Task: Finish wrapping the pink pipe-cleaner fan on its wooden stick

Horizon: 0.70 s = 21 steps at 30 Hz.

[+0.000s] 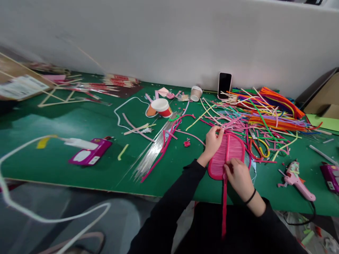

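A rounded pink panel (235,150) lies on the green table in front of me; it has a fuzzy pink rim and ribbed, sheer-looking filling. Down its middle runs a pink fuzzy strip (225,208), whose tail hangs over the table's front edge. My right hand (240,178) is closed at the panel's lower edge, with thumb and finger pinching this strip. At the upper left corner, my left hand (213,143) has its fingertips pressed together by the rim; what they hold is too small to make out.
Loose pipe cleaners (275,113) pile up behind the panel, with scissors (258,146) beside them. A pink glue gun (298,180) lies right. Leftward are clear thin strips (152,157), a paper cup (162,107) and a purple device (91,151) with a white cable. A phone (224,85) leans against the wall.
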Each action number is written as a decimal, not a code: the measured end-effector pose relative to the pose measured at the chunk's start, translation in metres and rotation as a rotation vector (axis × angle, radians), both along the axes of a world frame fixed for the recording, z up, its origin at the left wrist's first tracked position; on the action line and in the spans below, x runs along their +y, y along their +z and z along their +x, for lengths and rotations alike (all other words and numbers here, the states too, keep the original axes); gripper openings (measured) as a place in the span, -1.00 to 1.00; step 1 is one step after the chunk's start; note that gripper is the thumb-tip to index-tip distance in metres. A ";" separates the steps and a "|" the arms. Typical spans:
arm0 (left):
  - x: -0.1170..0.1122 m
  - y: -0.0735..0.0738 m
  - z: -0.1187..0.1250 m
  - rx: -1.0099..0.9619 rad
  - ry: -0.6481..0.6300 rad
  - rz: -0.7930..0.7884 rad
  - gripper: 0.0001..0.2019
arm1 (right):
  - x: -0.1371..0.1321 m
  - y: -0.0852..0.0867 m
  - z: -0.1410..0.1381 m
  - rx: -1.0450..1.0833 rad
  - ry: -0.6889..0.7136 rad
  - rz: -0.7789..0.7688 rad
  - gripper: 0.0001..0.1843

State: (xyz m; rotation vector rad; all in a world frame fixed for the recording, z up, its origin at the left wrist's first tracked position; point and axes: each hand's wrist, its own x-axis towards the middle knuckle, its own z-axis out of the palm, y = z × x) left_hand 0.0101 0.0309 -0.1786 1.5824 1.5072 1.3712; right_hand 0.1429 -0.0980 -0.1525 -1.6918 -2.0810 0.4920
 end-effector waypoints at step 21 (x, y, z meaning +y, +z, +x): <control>-0.001 0.001 -0.001 0.017 -0.029 0.049 -0.84 | -0.013 0.114 0.016 0.392 0.274 -0.089 -0.79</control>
